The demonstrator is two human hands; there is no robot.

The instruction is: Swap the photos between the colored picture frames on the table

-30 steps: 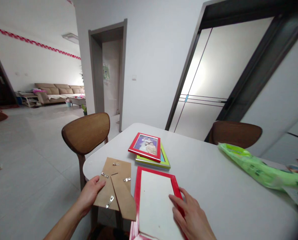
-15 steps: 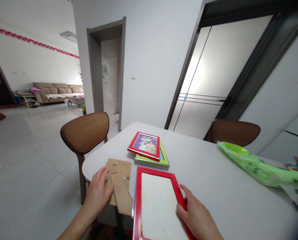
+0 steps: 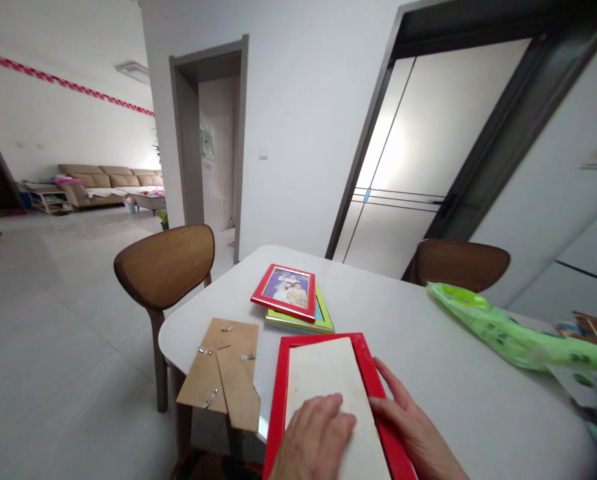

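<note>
A red picture frame (image 3: 277, 400) lies at the table's near edge with a white sheet (image 3: 323, 367) inside it, set slightly askew. My left hand (image 3: 314, 437) rests on the sheet, fingers close together and laid on its surface. Gripping the frame's right side is my right hand (image 3: 411, 423), thumb on top, with some fingertips hidden. To the left, a brown backing board (image 3: 198, 377) with metal clips and a stand leg (image 3: 238, 390) lies partly over the table edge, touched by neither hand.
Beyond the hands, a small red photo frame (image 3: 258, 298) sits on a yellow-green frame (image 3: 298, 325). A green plastic bag (image 3: 513, 337) lies on the table's right side. Wooden chairs stand at the left (image 3: 171, 263) and the far right (image 3: 461, 267).
My left hand has left the brown backing board and moved right onto the white sheet. The red frame has turned a little; my right hand still grips its right side.
</note>
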